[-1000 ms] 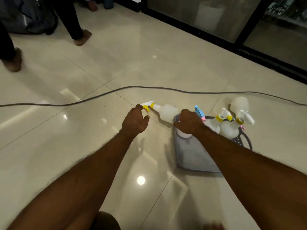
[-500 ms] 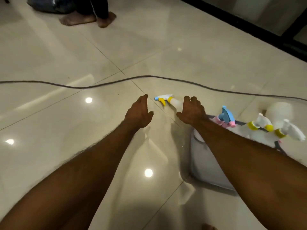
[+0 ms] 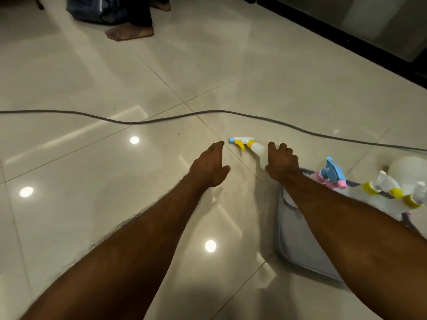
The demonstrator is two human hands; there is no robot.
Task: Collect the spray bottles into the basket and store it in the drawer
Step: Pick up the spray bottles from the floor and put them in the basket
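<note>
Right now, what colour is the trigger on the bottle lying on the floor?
Yellow, on the bottle with a white head and blue nozzle tip; head view.

Single head-worn wide-angle view, looking forward and down, close over both forearms, tiled floor (image 3: 231, 65) stretching ahead

Floor (image 3: 69, 215): large glazed tiles, cream, high gloss, mirror-like, ceiling lights reflect as bright spots; thin grout lines. Cable (image 3: 161, 120) across it: matt grey rubbery sheath. Lone spray bottle (image 3: 248, 144) lying on the tile: translucent white plastic body, smooth; opaque white plastic head, yellow trigger and collar, blue nozzle tip. Basket (image 3: 298, 245): grey plastic, smooth, dull satin wall. Bottles in basket (image 3: 392, 195): same frosted white plastic, yellow collars, semi-gloss; one sprayer head (image 3: 333, 175) in blue and pink plastic. Bag (image 3: 92, 8) at top: dark cloth, matt, creased. Glass door (image 3: 381, 26) top right: glossy pane, dark matt frame.
</note>
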